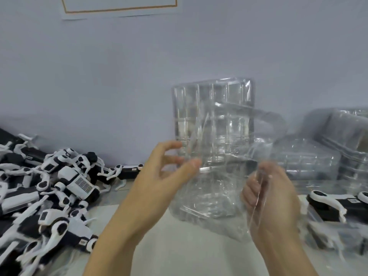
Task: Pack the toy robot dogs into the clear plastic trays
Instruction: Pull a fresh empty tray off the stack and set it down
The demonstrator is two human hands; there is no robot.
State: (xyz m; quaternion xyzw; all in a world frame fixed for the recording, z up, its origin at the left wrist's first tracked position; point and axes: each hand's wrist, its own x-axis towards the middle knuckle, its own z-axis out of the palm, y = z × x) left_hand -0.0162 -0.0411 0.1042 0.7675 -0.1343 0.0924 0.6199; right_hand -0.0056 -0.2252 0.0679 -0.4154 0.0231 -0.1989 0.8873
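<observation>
I hold a clear plastic tray (pixel 213 120) upright over the table in front of me. My left hand (pixel 163 176) pinches its lower left edge between thumb and fingers. On the right, my right hand (pixel 270 200) grips a thin clear plastic sheet or tray edge that hangs down in front of it. A heap of black-and-white toy robot dogs (pixel 49 188) lies on the table at the left. Another toy robot dog (pixel 334 204) lies at the right, partly behind plastic.
Stacks of clear plastic trays (pixel 328 148) stand at the back right against the pale wall. A paper sheet with an orange frame (pixel 119 6) hangs on the wall above. The light tabletop (pixel 189 248) lies between my arms.
</observation>
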